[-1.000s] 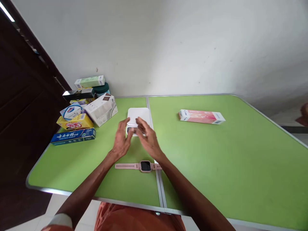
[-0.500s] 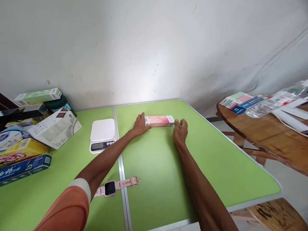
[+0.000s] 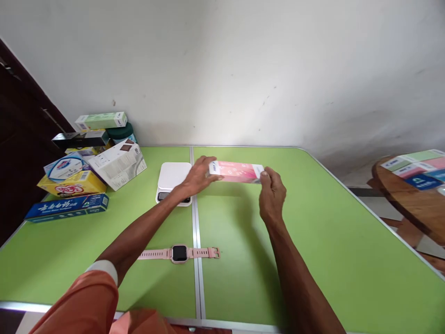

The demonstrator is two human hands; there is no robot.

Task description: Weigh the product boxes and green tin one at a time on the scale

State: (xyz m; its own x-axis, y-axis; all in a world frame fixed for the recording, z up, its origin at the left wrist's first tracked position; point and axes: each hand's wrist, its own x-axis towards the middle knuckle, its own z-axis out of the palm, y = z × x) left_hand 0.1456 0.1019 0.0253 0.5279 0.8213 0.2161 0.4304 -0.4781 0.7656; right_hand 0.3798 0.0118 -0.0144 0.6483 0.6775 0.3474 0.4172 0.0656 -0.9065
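A long pink box hangs lengthwise above the green table, held at both ends. My left hand grips its left end and my right hand pinches its right end. Just left of the box stands a white kitchen scale, partly behind my left forearm. A pink smartwatch lies flat near the table's front edge, across the metal seam.
A heap of boxes is stacked at the table's back left, with a blue toothpaste box in front. A dark door is on the far left. A round wooden table with more boxes stands at the right.
My hands left the scale, reached right to the pink box and took it by its ends. It is now lifted off the table and carried left, close to the scale.
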